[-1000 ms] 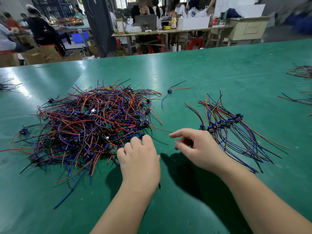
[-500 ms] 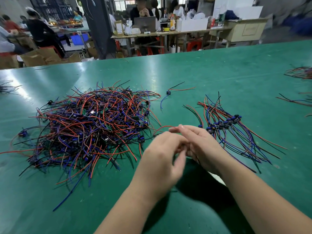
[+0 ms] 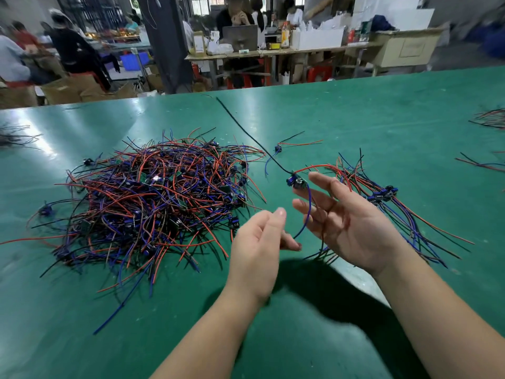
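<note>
where bare table splits tangle from bundle, right grip splays open; left grip, hold unclear.

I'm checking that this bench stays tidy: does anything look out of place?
One wired connector lies alone on the table, between the tangled pile and the aligned bundle, part of neither. Nothing looks damaged or spilled.

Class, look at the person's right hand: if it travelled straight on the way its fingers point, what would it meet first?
Most likely the small wired module just off the fingertips of the right hand; beyond it lies the tangled wire pile. Depth is unclear, so contact is a guess.
</note>
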Demonstrator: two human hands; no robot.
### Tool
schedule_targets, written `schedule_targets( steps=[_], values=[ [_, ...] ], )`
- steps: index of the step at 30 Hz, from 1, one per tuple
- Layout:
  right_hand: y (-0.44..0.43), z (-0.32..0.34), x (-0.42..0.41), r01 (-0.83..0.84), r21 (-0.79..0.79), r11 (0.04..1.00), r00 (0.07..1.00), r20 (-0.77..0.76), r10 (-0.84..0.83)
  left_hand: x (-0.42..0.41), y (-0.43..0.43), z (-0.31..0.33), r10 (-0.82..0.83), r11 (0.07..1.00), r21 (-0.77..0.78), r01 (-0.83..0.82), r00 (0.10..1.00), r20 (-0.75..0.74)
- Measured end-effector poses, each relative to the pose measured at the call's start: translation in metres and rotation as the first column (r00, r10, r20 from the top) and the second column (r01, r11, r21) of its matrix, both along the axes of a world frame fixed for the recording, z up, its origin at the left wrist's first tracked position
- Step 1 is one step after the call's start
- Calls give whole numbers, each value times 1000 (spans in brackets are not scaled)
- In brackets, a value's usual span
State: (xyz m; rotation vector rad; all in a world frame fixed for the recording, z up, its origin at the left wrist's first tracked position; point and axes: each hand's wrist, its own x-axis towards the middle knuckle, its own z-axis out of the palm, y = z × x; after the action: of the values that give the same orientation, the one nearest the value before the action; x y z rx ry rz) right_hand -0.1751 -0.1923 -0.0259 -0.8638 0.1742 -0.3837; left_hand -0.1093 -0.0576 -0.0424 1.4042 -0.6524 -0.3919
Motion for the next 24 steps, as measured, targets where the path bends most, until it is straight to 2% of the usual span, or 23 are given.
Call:
schedule_targets(
  steps=[2,7,11,15,17,20,24],
  values=[
    [3,0,0,-36,-9,999,999,4,36,5,-1,0,69,997,27,-67,996,-51],
    [9,-3,0,-148,-74,986,988,-50,145,12,1,1,-56,998,-48,50,992,-117],
    [12,-6,2,-221,-117,968,969,-136,205,15,1,5,-116,967,-254,24,928,-354],
    [9,-3,2,-154,-116,981,978,-158,135,22,5,11,-181,943,-333,-17,813,-553],
    [5,0,0,-107,-91,990,990,-104,98,24,7,15,-161,967,-256,1,781,-603],
    [-4,4,-5,-101,14,995,995,13,101,19,9,14,-153,988,-56,147,810,-567],
    [-10,4,-9,-164,103,981,982,106,153,11,9,9,-258,954,-6,299,813,-523]
  ],
)
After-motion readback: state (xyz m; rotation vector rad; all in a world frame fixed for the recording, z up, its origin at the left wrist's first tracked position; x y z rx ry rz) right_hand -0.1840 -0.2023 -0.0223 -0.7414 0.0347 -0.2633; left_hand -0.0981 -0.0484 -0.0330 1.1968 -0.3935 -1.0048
